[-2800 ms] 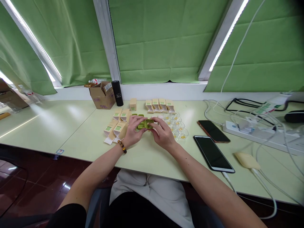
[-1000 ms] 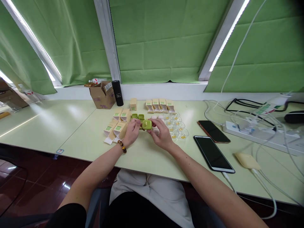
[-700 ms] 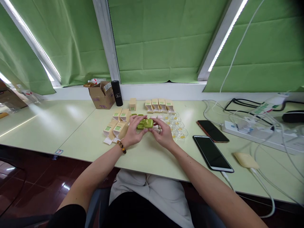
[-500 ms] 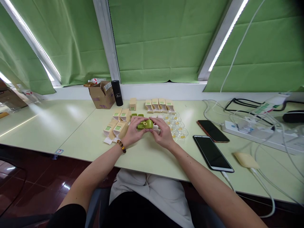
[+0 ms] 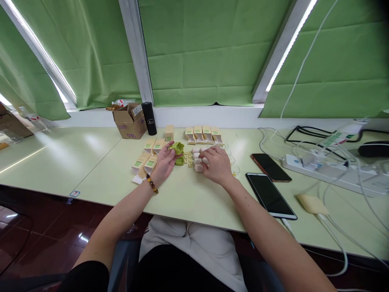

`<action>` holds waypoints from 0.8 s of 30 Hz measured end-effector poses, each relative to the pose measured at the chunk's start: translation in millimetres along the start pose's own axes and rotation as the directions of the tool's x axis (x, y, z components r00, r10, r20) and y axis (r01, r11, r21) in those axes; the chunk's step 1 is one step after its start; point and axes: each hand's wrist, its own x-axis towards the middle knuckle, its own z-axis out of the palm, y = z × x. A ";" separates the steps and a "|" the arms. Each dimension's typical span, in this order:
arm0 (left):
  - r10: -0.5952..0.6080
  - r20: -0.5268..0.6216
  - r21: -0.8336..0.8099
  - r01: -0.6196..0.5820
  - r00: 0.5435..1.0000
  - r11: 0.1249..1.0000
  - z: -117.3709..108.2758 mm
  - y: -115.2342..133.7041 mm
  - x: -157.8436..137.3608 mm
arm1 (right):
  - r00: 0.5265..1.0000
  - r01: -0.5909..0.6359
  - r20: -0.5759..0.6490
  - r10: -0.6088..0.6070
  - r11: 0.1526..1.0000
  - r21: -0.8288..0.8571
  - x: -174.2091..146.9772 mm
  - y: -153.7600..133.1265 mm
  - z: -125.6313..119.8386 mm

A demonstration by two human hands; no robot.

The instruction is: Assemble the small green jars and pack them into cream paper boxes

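My left hand holds up a green hollow plastic shell between thumb and fingers. Just below it on the table lies another green plastic piece. My right hand is lowered over a group of short white rolls, its thumb and fingers closed around one at the group's right side; the fingertips are partly hidden. Small yellow square pieces lie in rows between the green piece and the rolls. Clear plastic cups stand partly behind my right hand.
Open beige boxes stand at left, more boxes behind. A cardboard box and black bottle are near the wall. Two phones, a power strip, a yellow charger and tangled cables occupy the right.
Both hands were together on the green piece. Now they are apart: the left has moved slightly left with the open shell, and the right has moved right onto the white rolls.
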 end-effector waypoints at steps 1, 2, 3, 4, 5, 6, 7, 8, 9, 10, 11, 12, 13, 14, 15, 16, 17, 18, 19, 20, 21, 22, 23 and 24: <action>-0.006 -0.001 -0.024 0.006 1.000 1.000 0.5 0.9 -0.3 | 0.998 0.016 0.054 -0.012 0.998 -0.061 -0.3 -0.3 -1.4; -0.009 -0.004 -0.040 0.009 1.000 0.999 0.9 1.4 -0.6 | 0.995 0.034 0.099 -0.023 0.993 -0.109 -0.8 -1.2 -2.3; -0.010 -0.006 -0.050 0.010 1.000 0.999 1.4 1.7 -1.0 | 0.990 0.053 0.136 -0.033 0.988 -0.146 -1.2 -2.4 -2.8; -0.011 -0.008 -0.057 0.010 1.000 0.998 1.8 1.8 -1.3 | 0.985 0.073 0.168 -0.043 0.982 -0.177 -1.7 -3.8 -2.8; -0.011 -0.008 -0.059 0.010 1.000 0.998 2.1 1.7 -1.6 | 0.980 0.091 0.195 -0.051 0.975 -0.203 -2.3 -5.1 -2.3; -0.011 -0.006 -0.059 0.010 1.000 0.998 2.3 1.6 -1.8 | 0.974 0.107 0.219 -0.056 0.968 -0.226 -2.8 -6.3 -1.4; -0.011 -0.003 -0.058 0.010 1.000 0.998 2.5 1.5 -2.0 | 0.969 0.119 0.240 -0.059 0.963 -0.244 -3.2 -7.4 -0.4; -0.010 0.000 -0.055 0.010 1.000 0.998 2.6 1.4 -2.2 | 0.964 0.127 0.258 -0.059 0.958 -0.257 -3.6 -8.2 0.7; -0.010 0.002 -0.054 0.011 1.000 0.998 2.6 1.4 -2.4 | 0.961 0.132 0.271 -0.058 0.955 -0.266 -3.8 -9.0 1.6; -0.011 0.002 -0.055 0.011 1.000 0.998 2.6 1.3 -2.5 | 0.958 0.135 0.280 -0.057 0.954 -0.267 -3.9 -9.6 2.2; -0.011 0.001 -0.057 0.011 1.000 0.998 2.5 1.3 -2.5 | 0.957 0.134 0.283 -0.058 0.957 -0.259 -3.7 -10.0 2.4; -0.010 -0.002 -0.060 0.010 1.000 0.998 2.4 1.1 -2.4 | 0.958 0.126 0.280 -0.056 0.963 -0.238 -3.3 -10.2 2.3; -0.007 -0.008 -0.062 0.007 1.000 0.998 2.2 0.8 -2.2 | 0.962 0.106 0.269 -0.049 0.974 -0.202 -2.6 -10.3 1.9; -0.002 -0.015 -0.062 0.002 1.000 0.998 1.9 0.3 -1.9 | 0.968 0.073 0.247 -0.036 0.987 -0.144 -1.6 -10.1 1.4; 0.006 -0.023 -0.060 -0.007 1.000 0.998 1.4 -0.2 -1.5 | 0.977 0.030 0.214 -0.017 0.998 -0.059 -0.5 -9.6 1.1; 0.017 -0.031 -0.056 -0.018 0.999 0.998 0.9 -0.9 -1.0 | 0.985 -0.021 0.172 0.011 0.998 0.059 0.7 -8.9 1.0; 0.028 -0.037 -0.049 -0.030 0.999 0.998 0.2 -1.6 -0.4 | 0.991 -0.070 0.128 0.044 0.976 0.208 1.8 -8.1 1.5; 0.038 -0.039 -0.040 -0.040 0.999 0.998 -0.5 -2.3 0.1 | 0.992 -0.112 0.092 0.083 0.920 0.375 2.8 -7.5 2.5; 0.045 -0.039 -0.031 -0.046 0.998 0.998 -1.1 -3.0 0.5 | 0.989 -0.147 0.075 0.126 0.827 0.543 3.4 -7.2 4.2; 0.047 -0.037 -0.022 -0.048 0.998 0.999 -1.8 -3.6 0.8 | 0.982 -0.178 0.080 0.170 0.701 0.691 3.7 -7.3 6.3; 0.046 -0.034 -0.011 -0.047 0.998 0.999 -2.3 -4.1 1.0 | 0.972 -0.208 0.108 0.208 0.559 0.803 3.7 -8.2 8.7; 0.045 -0.032 0.001 -0.045 0.999 0.999 -2.7 -4.5 1.1 | 0.960 -0.239 0.150 0.235 0.419 0.876 3.3 -9.7 11.2; 0.043 -0.030 0.014 -0.043 0.999 0.999 -2.9 -4.8 1.2 | 0.948 -0.267 0.194 0.253 0.296 0.917 2.7 -11.8 13.6; 0.044 -0.027 0.029 -0.044 0.999 0.999 -3.0 -5.0 1.2 | 0.936 -0.288 0.232 0.264 0.198 0.937 2.0 -14.4 15.5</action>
